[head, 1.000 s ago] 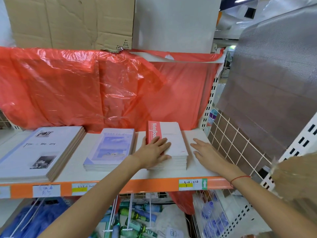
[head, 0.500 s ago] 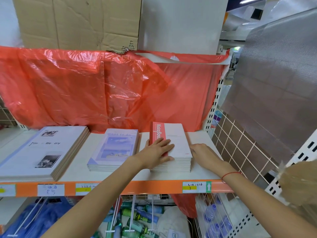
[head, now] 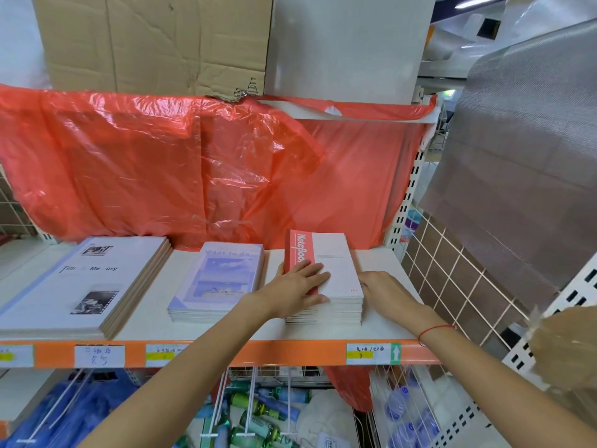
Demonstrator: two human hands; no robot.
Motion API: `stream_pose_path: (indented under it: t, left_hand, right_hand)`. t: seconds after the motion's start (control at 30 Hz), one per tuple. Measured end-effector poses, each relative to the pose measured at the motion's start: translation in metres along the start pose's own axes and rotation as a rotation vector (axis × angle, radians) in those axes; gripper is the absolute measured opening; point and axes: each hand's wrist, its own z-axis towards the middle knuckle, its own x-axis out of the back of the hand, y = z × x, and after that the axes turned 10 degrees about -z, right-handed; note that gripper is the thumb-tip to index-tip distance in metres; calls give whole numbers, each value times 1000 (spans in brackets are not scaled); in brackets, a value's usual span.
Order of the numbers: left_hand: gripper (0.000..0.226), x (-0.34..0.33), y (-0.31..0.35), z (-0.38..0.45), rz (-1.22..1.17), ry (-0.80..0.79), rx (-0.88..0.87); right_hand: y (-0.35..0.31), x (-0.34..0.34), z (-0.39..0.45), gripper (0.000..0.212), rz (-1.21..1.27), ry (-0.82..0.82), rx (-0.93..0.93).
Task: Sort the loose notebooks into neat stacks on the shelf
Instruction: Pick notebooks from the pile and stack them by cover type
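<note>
Three notebook stacks lie on the white shelf (head: 384, 321). The red-and-white "Notebook" stack (head: 332, 263) is at the right. My left hand (head: 297, 286) lies flat on its top cover, fingers straight, thumb at the stack's left edge. My right hand (head: 379, 287) presses against the stack's right side, fingers against its edge. A pale blue "Want to do" stack (head: 219, 276) sits in the middle. A larger white "Time Memory" stack (head: 84, 279) is at the left.
Red plastic sheeting (head: 193, 169) hangs behind the stacks, under a cardboard box (head: 155, 40). A wire grid panel (head: 452, 286) and grey mesh sheet (head: 523, 150) stand to the right. Below the orange shelf edge (head: 258, 352) hang hooks with packaged goods.
My right hand slid left from the bare shelf to the right side of the red-and-white stack. The left hand stayed on top of it.
</note>
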Motion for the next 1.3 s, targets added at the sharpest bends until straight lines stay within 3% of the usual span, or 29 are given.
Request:
stream_pose_path:
  t: [0.57, 0.8, 1.03, 1.13, 1.23, 1.3]
  left_hand:
    - [59, -4, -2, 0, 29, 40, -20]
    - [61, -2, 1, -3, -15, 39, 20]
    - [53, 3, -9, -22, -7, 366, 64]
    - [42, 9, -20, -46, 12, 457, 144]
    - [44, 12, -39, -77, 18, 464, 249]
    - [57, 14, -52, -104, 14, 498, 309]
  right_hand:
    - [0, 3, -2, 20, -23, 16, 38]
    - [-3, 21, -5, 20, -213, 112, 73]
    - [-20, 35, 6, 15, -181, 394, 219]
    - [-44, 32, 14, 32, -217, 395, 218]
    - [-76, 25, 21, 35, -196, 396, 311]
    - [-102, 20, 23, 41, -166, 376, 352]
